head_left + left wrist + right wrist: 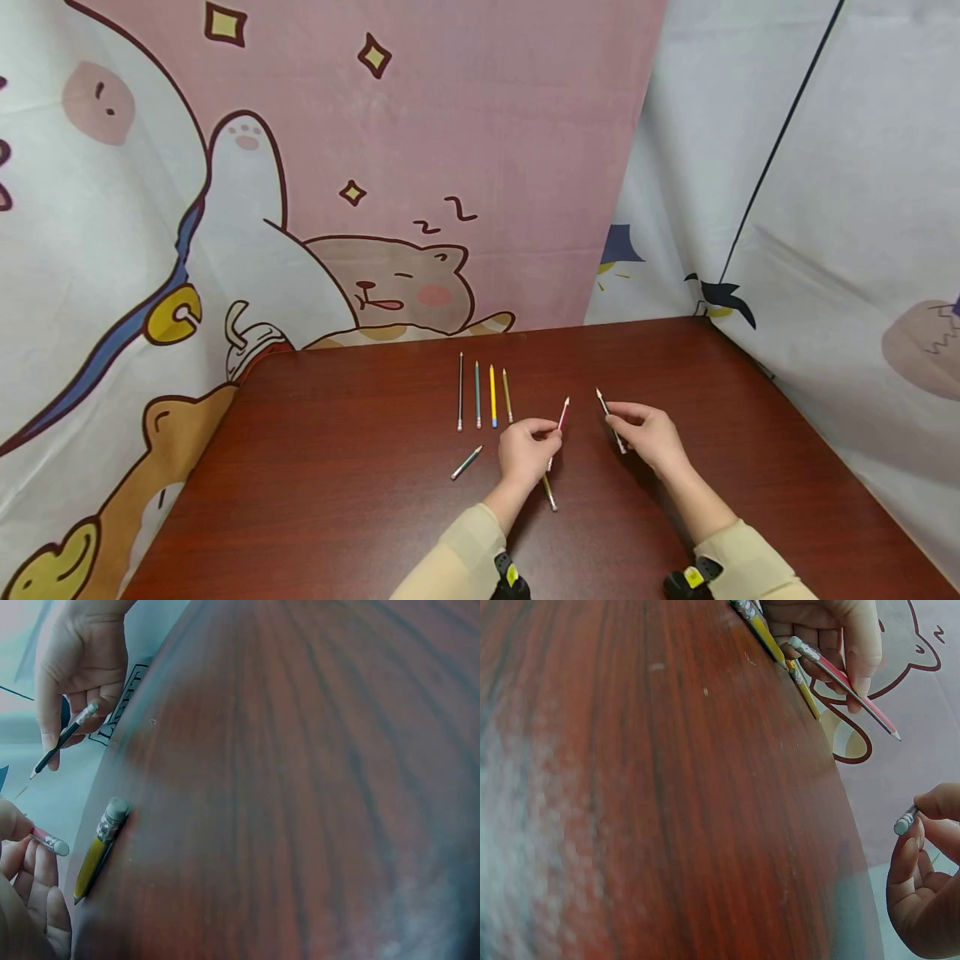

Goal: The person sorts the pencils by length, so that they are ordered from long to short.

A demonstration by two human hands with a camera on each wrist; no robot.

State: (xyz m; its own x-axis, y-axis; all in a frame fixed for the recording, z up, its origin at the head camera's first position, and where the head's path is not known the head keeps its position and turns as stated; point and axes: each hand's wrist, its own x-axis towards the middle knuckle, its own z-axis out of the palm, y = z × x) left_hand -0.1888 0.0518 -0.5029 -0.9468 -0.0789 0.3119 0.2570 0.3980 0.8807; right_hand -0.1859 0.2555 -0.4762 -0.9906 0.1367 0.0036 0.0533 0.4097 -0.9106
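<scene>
The red pencil (829, 666) is slanting, point to the far side, the left hand (527, 450) pinching it mid-shaft; the black pencil (70, 732) is slanting to its right, the right hand (654, 437) pinching it. Light, steady pressure is probably suiting such thin shafts. Both are showing sharpened points and pale erasers. Four pencils (493, 396) are lying side by side, farther left.

Four pencils (492, 397) form a row on the desk (337, 475). Before the row lies a fifth pencil (467, 462); before and right of the row, a sixth pencil (551, 495) and the left hand (527, 452) with a seventh (564, 412); farther right, the right hand (652, 435) with an eighth (602, 402).
</scene>
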